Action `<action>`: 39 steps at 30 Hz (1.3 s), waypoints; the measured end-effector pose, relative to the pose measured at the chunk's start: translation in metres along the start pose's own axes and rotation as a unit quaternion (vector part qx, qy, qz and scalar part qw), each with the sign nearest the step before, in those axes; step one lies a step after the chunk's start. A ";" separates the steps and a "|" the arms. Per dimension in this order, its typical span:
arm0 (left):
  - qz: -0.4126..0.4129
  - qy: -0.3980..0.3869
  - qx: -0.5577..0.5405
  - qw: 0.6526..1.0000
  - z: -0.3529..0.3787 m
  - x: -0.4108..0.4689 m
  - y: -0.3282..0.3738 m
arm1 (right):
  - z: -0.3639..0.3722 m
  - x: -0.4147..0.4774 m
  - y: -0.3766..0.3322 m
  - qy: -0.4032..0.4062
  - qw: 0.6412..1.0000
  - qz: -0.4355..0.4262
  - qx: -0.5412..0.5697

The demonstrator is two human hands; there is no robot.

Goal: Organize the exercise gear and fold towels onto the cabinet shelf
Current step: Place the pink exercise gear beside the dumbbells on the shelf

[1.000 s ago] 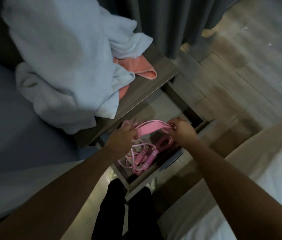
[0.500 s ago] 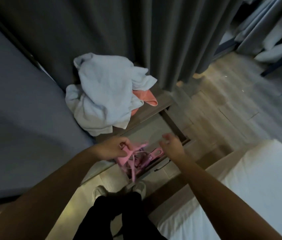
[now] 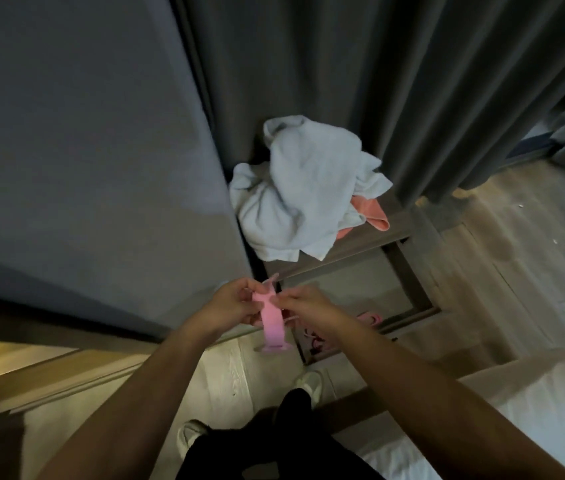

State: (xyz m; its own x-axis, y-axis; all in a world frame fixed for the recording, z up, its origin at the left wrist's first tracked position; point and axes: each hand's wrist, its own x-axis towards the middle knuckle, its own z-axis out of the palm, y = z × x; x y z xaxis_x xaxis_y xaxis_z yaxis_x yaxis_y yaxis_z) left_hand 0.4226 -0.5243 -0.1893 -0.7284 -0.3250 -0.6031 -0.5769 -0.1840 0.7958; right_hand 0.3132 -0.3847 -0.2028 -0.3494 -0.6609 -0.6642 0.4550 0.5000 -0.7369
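A pink resistance band (image 3: 270,323) hangs down between my hands, above the floor beside the open drawer (image 3: 409,289). My left hand (image 3: 236,304) grips its upper end from the left. My right hand (image 3: 303,306) pinches the same end from the right. More pink gear, a skipping rope (image 3: 367,320), lies in the drawer, partly hidden by my right forearm. On the cabinet top (image 3: 360,247) sits a crumpled pale blue towel (image 3: 305,195) with an orange towel (image 3: 371,216) poking out beneath it.
A grey upholstered bed side (image 3: 101,168) stands at the left, dark curtains (image 3: 343,64) behind the cabinet. A white mattress (image 3: 516,410) is at the lower right. My legs and shoes (image 3: 305,379) are on the pale wooden floor below.
Both hands have lifted the pink band out of the drawer and brought its ends together, so it now hangs vertically. The view has pulled back and up.
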 end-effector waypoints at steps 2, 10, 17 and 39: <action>-0.004 0.013 -0.020 1.000 -0.021 -0.013 -0.011 | 0.028 0.000 -0.002 -0.008 0.999 -0.004 -0.036; -0.003 0.017 0.024 1.000 -0.110 -0.080 -0.050 | 0.142 -0.008 0.013 0.013 0.996 -0.025 -0.087; 0.026 0.090 0.032 0.995 -0.205 -0.162 -0.098 | 0.258 -0.010 0.029 -0.022 0.996 -0.051 -0.072; -0.130 0.357 -0.396 0.836 -0.426 -0.288 -0.238 | 0.516 0.074 -0.002 -0.144 0.985 0.086 -0.023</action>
State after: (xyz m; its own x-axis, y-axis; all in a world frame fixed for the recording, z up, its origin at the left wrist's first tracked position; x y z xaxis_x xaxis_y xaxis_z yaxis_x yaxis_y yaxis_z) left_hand 0.9269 -0.7817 -0.1819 -0.0477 -0.5968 -0.8010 -0.0493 -0.7995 0.5986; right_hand 0.7092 -0.7239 -0.1853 -0.0193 -0.6926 -0.7211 0.4481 0.6387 -0.6255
